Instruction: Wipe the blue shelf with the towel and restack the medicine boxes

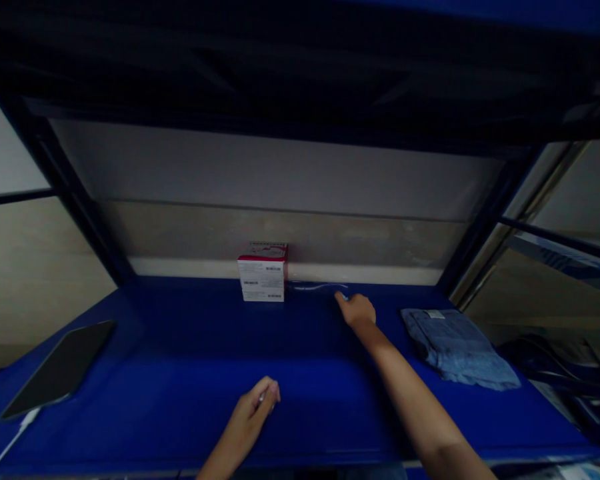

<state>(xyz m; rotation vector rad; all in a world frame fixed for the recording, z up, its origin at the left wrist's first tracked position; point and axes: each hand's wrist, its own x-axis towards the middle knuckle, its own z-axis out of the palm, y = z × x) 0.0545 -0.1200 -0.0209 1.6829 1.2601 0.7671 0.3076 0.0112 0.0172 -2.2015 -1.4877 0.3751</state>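
Note:
My right hand [359, 309] reaches to the back of the blue shelf [195, 333], its fingers closed. A small light-blue bit shows at its fingertips, too small to name. Beside those fingers a thin pale strand [315, 288] lies along the shelf's back edge. It runs towards a white and red box [263, 280] that stands upright against the back. Nearer to me, my left hand [257, 405] is held over the front of the shelf, fingers curled shut. Something small and shiny peeks out between them, mostly hidden.
On the left lies a dark tablet [63, 367] with a white cable [17, 433] plugged into its near end. Folded blue denim [455, 347] lies on the right. An upper shelf [300, 73] hangs low overhead, and blue posts [75, 193] frame both sides.

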